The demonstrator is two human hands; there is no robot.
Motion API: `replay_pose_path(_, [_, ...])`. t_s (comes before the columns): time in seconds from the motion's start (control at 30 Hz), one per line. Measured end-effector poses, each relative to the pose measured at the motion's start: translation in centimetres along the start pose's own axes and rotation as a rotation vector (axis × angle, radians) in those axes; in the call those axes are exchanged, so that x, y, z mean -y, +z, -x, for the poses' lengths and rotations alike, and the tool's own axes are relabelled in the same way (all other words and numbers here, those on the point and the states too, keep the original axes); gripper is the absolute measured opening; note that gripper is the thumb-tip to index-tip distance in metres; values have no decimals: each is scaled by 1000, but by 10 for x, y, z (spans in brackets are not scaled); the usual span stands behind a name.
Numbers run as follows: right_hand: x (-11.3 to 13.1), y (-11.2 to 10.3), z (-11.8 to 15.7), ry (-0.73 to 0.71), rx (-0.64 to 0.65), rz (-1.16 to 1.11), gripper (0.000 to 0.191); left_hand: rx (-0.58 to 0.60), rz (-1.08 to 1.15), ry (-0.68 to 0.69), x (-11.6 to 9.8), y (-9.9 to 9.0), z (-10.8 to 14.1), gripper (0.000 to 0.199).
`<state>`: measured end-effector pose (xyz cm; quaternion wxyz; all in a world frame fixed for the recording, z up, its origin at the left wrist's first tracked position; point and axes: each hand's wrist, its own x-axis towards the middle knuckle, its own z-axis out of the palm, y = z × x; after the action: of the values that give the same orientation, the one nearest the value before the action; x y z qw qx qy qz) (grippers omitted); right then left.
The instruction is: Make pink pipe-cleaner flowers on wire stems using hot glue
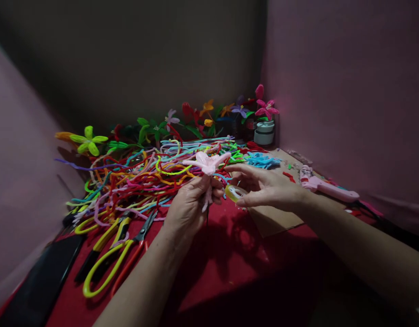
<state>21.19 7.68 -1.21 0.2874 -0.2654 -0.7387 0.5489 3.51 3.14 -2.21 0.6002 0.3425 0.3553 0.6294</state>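
My left hand (191,202) is closed around the stem of a pale pink pipe-cleaner flower (208,162), whose petals spread out above the fingers. Below the fist, a short bit of pink stem sticks out. Just to the right, my right hand (264,186) grips a small roll of clear yellowish tape (234,193) between thumb and fingers. The roll is close beside the flower stem; whether a strip of tape joins them I cannot tell. Behind both hands lies a heap of loose, many-coloured pipe cleaners (137,181).
Yellow-and-red-handled scissors (127,250), pliers (105,238) and a black phone (42,277) lie at left. A pink glue gun (328,185) rests by cardboard (277,220) at right. Finished flowers (88,141) and a grey-lidded container (264,132) line the back wall.
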Motion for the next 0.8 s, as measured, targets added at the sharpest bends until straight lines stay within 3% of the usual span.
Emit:
replay_pose_path(0.27, [-13, -8, 0, 36, 24, -169, 59, 39, 24, -10, -8, -2, 1, 11])
replay_pose_path(0.5, [-14, -6, -5, 51, 173, -323, 55, 158, 0, -119, -1, 0, 4, 21])
replay_pose_path(0.8, [-22, -6, -6, 79, 220, -438, 59, 59, 54, -133, 1, 4, 5, 13])
